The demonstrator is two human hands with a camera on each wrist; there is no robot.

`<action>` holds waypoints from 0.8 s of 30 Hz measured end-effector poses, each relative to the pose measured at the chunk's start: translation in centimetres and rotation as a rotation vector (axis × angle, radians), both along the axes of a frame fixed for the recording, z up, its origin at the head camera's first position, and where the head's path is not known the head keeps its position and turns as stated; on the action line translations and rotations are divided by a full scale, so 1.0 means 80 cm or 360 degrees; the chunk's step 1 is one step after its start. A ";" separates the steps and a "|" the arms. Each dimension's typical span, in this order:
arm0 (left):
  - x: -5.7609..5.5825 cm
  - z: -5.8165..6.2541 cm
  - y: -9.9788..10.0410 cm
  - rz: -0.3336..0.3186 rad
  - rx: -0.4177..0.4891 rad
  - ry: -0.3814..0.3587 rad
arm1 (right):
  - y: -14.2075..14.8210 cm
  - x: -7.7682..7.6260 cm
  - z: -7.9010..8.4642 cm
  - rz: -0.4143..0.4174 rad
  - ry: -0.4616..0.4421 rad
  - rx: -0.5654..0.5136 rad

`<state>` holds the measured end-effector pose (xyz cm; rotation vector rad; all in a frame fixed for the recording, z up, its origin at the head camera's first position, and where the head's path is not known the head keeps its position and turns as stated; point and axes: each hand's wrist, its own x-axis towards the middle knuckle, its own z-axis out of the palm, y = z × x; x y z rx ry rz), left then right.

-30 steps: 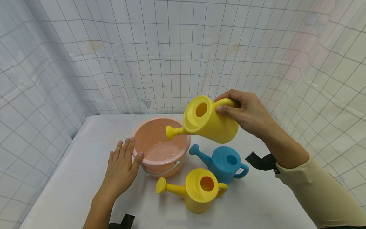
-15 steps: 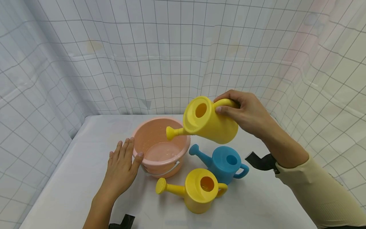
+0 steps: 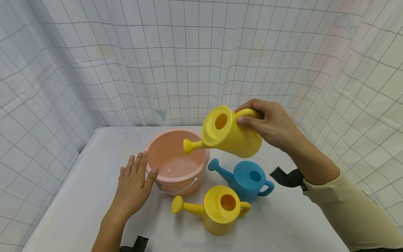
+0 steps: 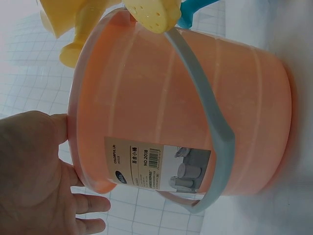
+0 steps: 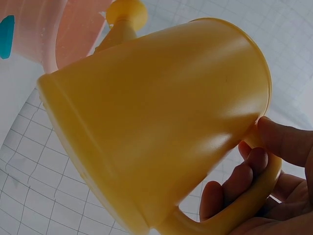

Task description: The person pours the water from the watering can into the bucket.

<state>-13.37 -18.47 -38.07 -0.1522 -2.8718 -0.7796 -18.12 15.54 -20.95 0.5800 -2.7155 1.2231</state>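
Observation:
My right hand (image 3: 267, 120) grips the handle of a yellow watering can (image 3: 242, 136), fingers curled round it in the right wrist view. The can hangs tilted, its spout and rose over the right side of a pink bucket (image 3: 157, 147). No stream from the rose can be made out. With straight fingers my left hand (image 3: 133, 187) touches the left rim of the bucket (image 4: 146, 93). A little clear water seems to lie on the bucket's floor. In the left wrist view the bucket's grey handle (image 4: 220, 139) hangs down by a printed label (image 4: 156, 164).
A blue watering can (image 3: 247, 178) stands right of the bucket. Partly in front of it is a second yellow watering can (image 3: 218, 210) with some liquid inside, spout pointing left. All stand on a white table (image 3: 75, 210), with a white gridded curtain (image 3: 189, 70) around it.

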 end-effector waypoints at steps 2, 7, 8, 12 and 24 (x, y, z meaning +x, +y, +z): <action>0.000 0.000 0.000 -0.0002 0.0002 -0.0001 | 0.000 0.000 0.000 0.0000 0.0005 0.0004; 0.000 0.000 0.000 -0.0004 0.0004 0.0003 | 0.000 0.000 0.000 -0.0001 0.0011 0.0017; 0.000 0.000 0.000 -0.0003 0.0004 0.0004 | 0.000 0.000 0.000 0.0000 0.0011 0.0018; 0.000 0.000 0.000 -0.0003 0.0005 0.0005 | 0.000 0.000 0.000 0.0004 0.0010 0.0025; -0.001 0.000 0.000 -0.0002 0.0007 0.0003 | -0.001 -0.001 0.001 0.0005 0.0004 0.0041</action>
